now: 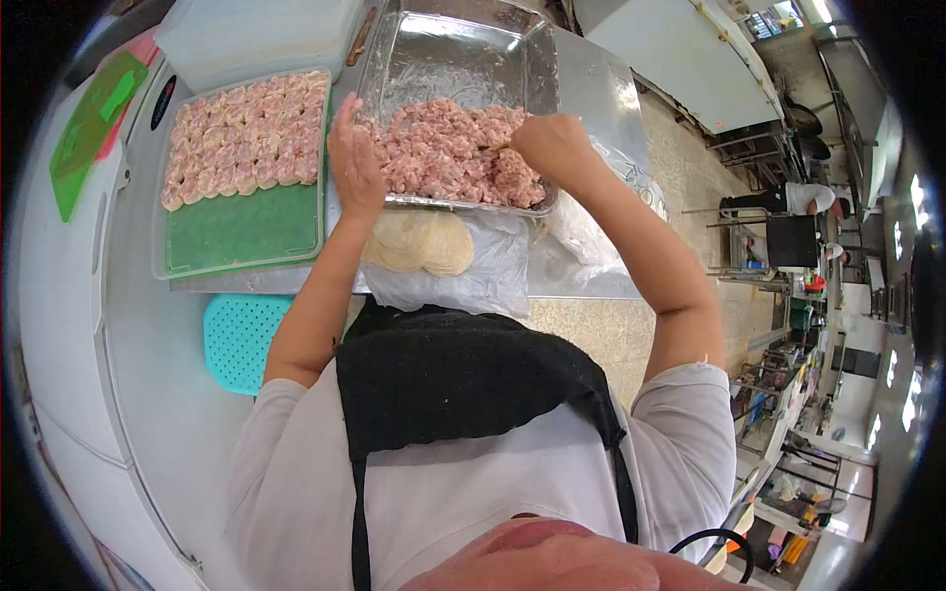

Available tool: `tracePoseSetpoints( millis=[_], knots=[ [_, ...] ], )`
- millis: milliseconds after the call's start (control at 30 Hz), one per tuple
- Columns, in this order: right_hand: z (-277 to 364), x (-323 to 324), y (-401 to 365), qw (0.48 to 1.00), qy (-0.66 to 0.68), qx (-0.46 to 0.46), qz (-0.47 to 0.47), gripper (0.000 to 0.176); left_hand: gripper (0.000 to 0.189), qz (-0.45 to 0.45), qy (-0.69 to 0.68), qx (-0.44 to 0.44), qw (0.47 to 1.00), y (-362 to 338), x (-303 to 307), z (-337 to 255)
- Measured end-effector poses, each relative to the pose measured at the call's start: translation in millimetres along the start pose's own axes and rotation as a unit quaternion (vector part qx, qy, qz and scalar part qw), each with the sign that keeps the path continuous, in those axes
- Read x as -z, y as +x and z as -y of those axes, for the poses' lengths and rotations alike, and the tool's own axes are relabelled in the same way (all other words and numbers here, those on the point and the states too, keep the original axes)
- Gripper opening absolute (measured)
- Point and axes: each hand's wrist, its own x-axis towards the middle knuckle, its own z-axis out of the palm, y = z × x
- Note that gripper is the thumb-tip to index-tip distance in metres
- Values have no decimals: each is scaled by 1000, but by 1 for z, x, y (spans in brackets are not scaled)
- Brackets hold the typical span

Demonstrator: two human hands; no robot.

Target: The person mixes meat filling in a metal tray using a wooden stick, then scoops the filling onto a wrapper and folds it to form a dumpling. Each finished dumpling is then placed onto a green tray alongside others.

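A metal pan (463,69) holds a mound of pinkish minced meat (443,148) in its near half. My right hand (554,148) is closed over the pan's right side, at the meat; whatever its fingers grip is mostly hidden. At the pan's left rim is my left hand (355,163), fingers stretched upward and apart. To its left, a green-based tray (246,231) carries tight rows of filled dumplings (246,138), with bare green at its near end. Below the pan, round pale dough wrappers (422,243) lie stacked on a plastic bag (498,261).
A translucent plastic container (256,39) stands behind the dumpling tray, beside a brown-handled tool (362,36). Crumpled plastic (586,236) lies right of the pan. A turquoise perforated basket (241,340) is below the table edge. Another person (803,199) is far off to the right.
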Motion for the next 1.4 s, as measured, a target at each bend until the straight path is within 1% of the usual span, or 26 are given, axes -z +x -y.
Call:
tracePoseSetpoints(
  millis=[33, 67, 133, 167, 233, 267, 333, 367, 400, 467, 500, 567, 600, 667, 700, 800, 933, 1000, 1133, 1167, 1200, 1267, 1300, 1367, 1400],
  knots=[
    [-6, -1, 0, 1000, 7, 17, -11, 15, 53, -11, -23, -2, 1000, 1, 1, 1],
    [-15, -1, -7, 1000, 9, 14, -11, 15, 55, -19, -44, -3, 999, 0, 2, 2],
    [-36, 39, -20, 999, 7, -32, 24, 19, 56, -23, -43, -8, 999, -2, 2, 7],
    [-46, 54, -27, 999, 8, -33, 27, 19, 58, -31, -42, -13, 999, -2, 1, 9],
    [-64, 72, -38, 993, -63, -46, 89, 24, 59, -28, -40, -10, 999, -3, 1, 8],
    [-69, 63, -44, 993, -63, -46, 88, 24, 60, -26, -36, -8, 999, -3, 1, 7],
    [-72, 24, -58, 988, -121, 27, 92, 26, 62, -18, -37, 2, 999, -3, 0, 6],
    [-70, 0, -63, 992, -87, 68, 67, 28, 63, -11, -38, 13, 999, -3, 0, 5],
    [-59, -17, -65, 993, -53, 45, 94, 27, 63, -11, -35, 14, 999, -3, -1, 2],
    [-59, -30, -69, 992, 93, 17, 80, 27, 65, -13, -22, 9, 1000, -3, -1, -4],
    [-56, -36, -70, 992, 96, 24, 79, 27, 65, -15, -16, 13, 1000, -3, -1, -5],
    [-49, -48, -71, 982, 177, -19, 67, 29, 65, -10, 8, 8, 1000, -3, -3, -5],
    [-47, -59, -67, 981, 181, -15, 68, 29, 65, -10, 13, 10, 1000, -3, -4, -6],
    [-41, -79, -52, 977, 213, 14, 17, 31, 65, -8, 15, -3, 1000, -2, -3, -7],
    [-40, -70, -45, 973, 228, 20, 17, 31, 65, -7, 22, -1, 1000, -3, -2, -6],
    [-43, -91, -33, 962, 271, 33, 4, 32, 66, -1, 19, 8, 1000, -2, -4, -6],
    [-51, -100, -30, 948, 315, 46, 14, 32, 68, 0, 41, 4, 999, -3, -5, -7],
    [-56, -104, -25, 935, 348, 54, -25, 31, 68, 0, 53, 3, 999, -3, -5, -5],
    [-62, -95, -13, 929, 365, 61, -14, 30, 64, 7, 47, -19, 999, -4, -5, 1],
    [-64, -108, -11, 934, 350, 66, -40, 28, 63, 1, 42, -29, 999, -5, -5, 1],
    [-65, -106, -6, 933, 350, 68, -39, 28, 63, 0, 43, -27, 999, -5, -5, 0],
    [-66, -90, 6, 952, 301, 47, -8, 27, 62, 7, 50, -24, 998, -4, -4, -3],
    [-68, -86, 14, 952, 301, 48, -7, 27, 62, 7, 50, -23, 998, -3, -4, -4],
    [-70, -84, 30, 970, 241, 28, 22, 29, 62, 4, 48, -5, 999, -4, -4, -4],
    [-70, -90, 36, 970, 241, 25, 25, 29, 62, 7, 45, -4, 999, -4, -4, -4]
  ],
)
